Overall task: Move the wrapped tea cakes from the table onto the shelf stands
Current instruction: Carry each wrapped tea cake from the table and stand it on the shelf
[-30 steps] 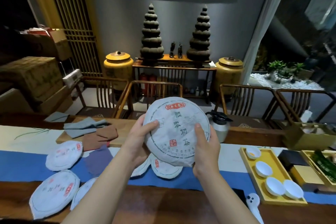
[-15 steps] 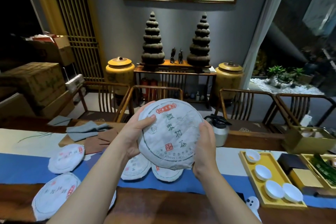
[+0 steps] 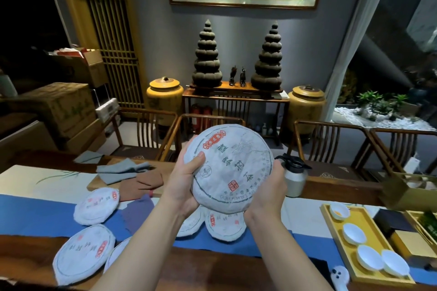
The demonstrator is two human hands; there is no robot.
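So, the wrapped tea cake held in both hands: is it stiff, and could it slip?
Probably stiff: the tea cake keeps its disc shape between the left hand and right hand. Its paper wrapper looks smooth, so possibly slippery.

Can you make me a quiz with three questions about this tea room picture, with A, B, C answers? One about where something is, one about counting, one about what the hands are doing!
1. Where is the yellow tray?
A. On the table, at the right
B. On a chair
C. On the floor

2. How many white cups are on the tray?
A. Two
B. Four
C. Six

3. What is happening with the wrapped tea cake?
A. It lies flat on the blue cloth
B. It sits on a stand
C. Both hands hold it up

Answers: 1 A, it rests on the table's right end. 2 B, four cups show. 3 C, the left hand and right hand grip its edges.
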